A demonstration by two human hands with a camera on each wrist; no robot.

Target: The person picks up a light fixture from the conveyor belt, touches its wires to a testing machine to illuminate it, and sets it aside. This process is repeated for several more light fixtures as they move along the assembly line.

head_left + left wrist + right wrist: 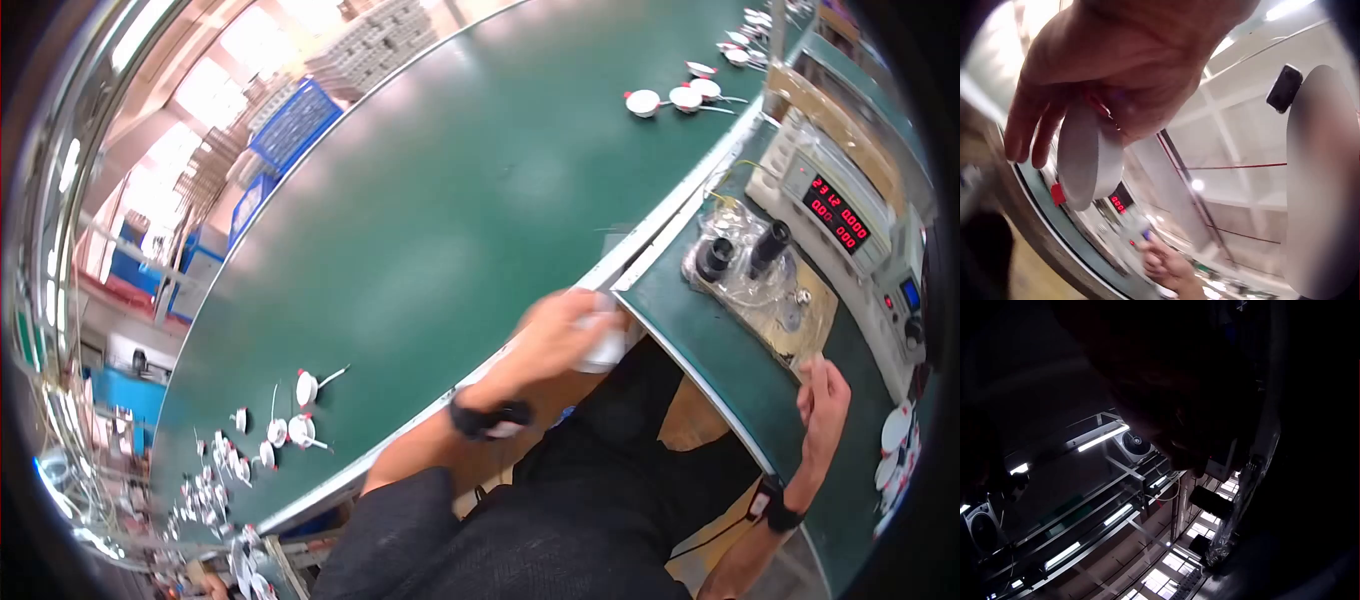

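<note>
My left hand (560,335) is over the near edge of the green table, blurred in the head view, and grips a round white downlight (603,350). In the left wrist view the downlight (1079,156) shows its flat disc and side wall between fingers and palm, with a red tab (1057,194) at its lower edge. My right hand (825,405) hangs with loosely bent fingers beside the near corner of a wooden board (815,310), holding nothing visible. Two black cylindrical sockets (770,248) stand on that board among clear plastic wrap. The right wrist view is very dark.
A power meter (840,215) with red digits stands behind the board, a second instrument (908,295) beside it. Several white downlights with leads lie at the left of the green table (450,200), more at its far right. White discs (895,435) are stacked at the right edge.
</note>
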